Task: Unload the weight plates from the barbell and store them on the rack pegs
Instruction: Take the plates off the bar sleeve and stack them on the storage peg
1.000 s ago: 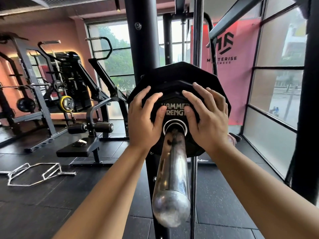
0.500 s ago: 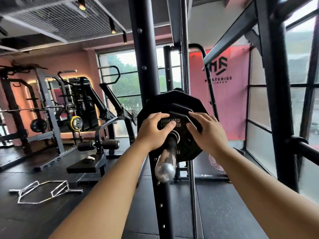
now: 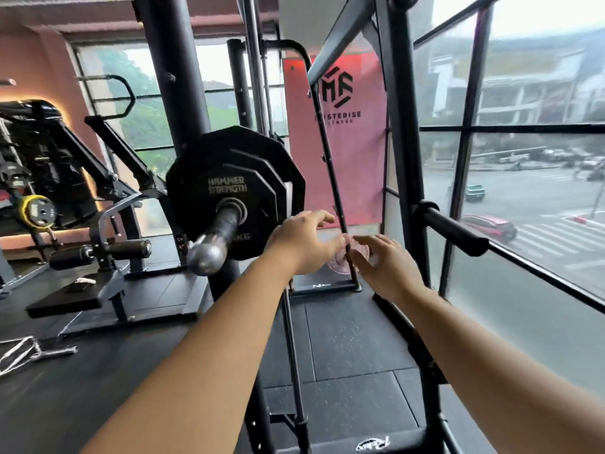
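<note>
Head view, plates: black weight plates point(image 3: 229, 191) stacked on the barbell sleeve point(image 3: 217, 234), centre-left of frame.
Head view, hands: left hand point(image 3: 304, 244) and right hand point(image 3: 393, 270) loosely spread, holding nothing, right of the plates and not touching them.
Handling: probably heavy and rigid, so grip opposite rim edges with both hands.

"HAMMER STRENGTH" on front weight plate point(image 3: 229, 191), "FITNESS" partly readable on pink banner point(image 3: 340, 142)

free: centre gap right of plates point(image 3: 229, 188) | blocked: thin rod point(image 3: 331, 175) slanted through it; upright point(image 3: 404, 158) and padded bar point(image 3: 455, 232) closed centre-right | bare sleeve point(image 3: 222, 231) jutted lower left of plates
</note>
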